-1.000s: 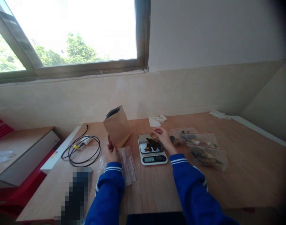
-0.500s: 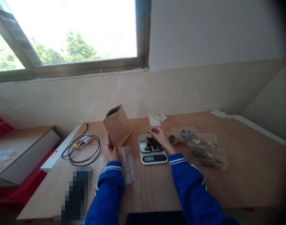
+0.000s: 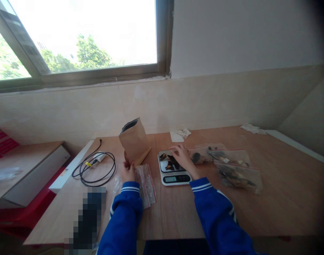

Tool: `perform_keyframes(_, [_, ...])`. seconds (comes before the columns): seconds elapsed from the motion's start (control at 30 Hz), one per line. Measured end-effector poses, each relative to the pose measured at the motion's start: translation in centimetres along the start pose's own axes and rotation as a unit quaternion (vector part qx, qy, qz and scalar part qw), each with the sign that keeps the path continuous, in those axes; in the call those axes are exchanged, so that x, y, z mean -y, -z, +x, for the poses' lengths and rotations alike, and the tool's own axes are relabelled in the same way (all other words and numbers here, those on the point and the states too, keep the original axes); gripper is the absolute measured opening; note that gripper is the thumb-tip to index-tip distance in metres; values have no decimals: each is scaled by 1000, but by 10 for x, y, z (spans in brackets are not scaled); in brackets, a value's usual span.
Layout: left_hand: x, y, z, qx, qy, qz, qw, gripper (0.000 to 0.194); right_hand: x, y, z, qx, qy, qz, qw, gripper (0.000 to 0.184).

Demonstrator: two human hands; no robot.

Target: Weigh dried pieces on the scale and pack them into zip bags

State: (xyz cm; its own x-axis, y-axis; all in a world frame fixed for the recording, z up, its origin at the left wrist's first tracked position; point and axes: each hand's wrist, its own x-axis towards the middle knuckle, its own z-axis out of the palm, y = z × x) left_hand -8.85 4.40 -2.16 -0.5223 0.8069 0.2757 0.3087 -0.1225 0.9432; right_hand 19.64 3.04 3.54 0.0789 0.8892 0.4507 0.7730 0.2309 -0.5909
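Observation:
A white kitchen scale [image 3: 166, 179] stands mid-table with a lit display, and several dark, curled dried pieces [image 3: 169, 163] lie on its shiny pan. Over the pan's upper right, my right hand [image 3: 183, 156] has its fingers stretched out and apart; nothing shows in them. A brown paper bag [image 3: 135, 141] stands upright with its mouth open, left of the scale. At its lower left corner, my left hand [image 3: 128, 172] has curled fingers; what they grip is too small to make out. Flat clear zip bags [image 3: 146, 186] with red seals lie beside that hand.
Filled zip bags [image 3: 235, 173] lie right of the scale. A coiled black cable [image 3: 94, 169] with a white adapter [image 3: 99, 156] is on the left, above a pixelated dark object [image 3: 89, 216]. Crumpled tissue [image 3: 183, 133] lies near the wall.
My right hand's fingers have spread and shifted slightly over the pan. A dark piece now shows at the pan's upper left. My left hand stays by the paper bag.

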Motion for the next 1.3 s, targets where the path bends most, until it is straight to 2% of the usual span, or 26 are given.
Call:
perform_keyframes(0.17, [-3, 0, -1, -8, 1, 20, 1000, 31, -14, 17, -18, 0, 15, -55, 998, 16])
perform_keyframes(0.37, [-2, 0, -1, -9, 4, 28, 1000, 31, -14, 21, -31, 33, -3, -83, 996, 15])
perform_keyframes(0.73, [-2, 0, -1, -9, 3, 31, 999, 30, -25, 18, -32, -6, 4, 37, 999, 11])
perform_keyframes(0.9, [-1, 0, -1, -9, -4, 38, 999, 31, -28, 15, -33, -40, -5, 86, 995, 22])
perform_keyframes(1.1, [-1, 0, -1, -10, -7, 35, 999, 31, -31, 11, -34, -73, -53, 179, 980, 41])
perform_keyframes(1.3, [0, 0, -1, 3, -13, 26, 1000, 33, -30, 8, -35, -99, -87, 235, 963, 46])
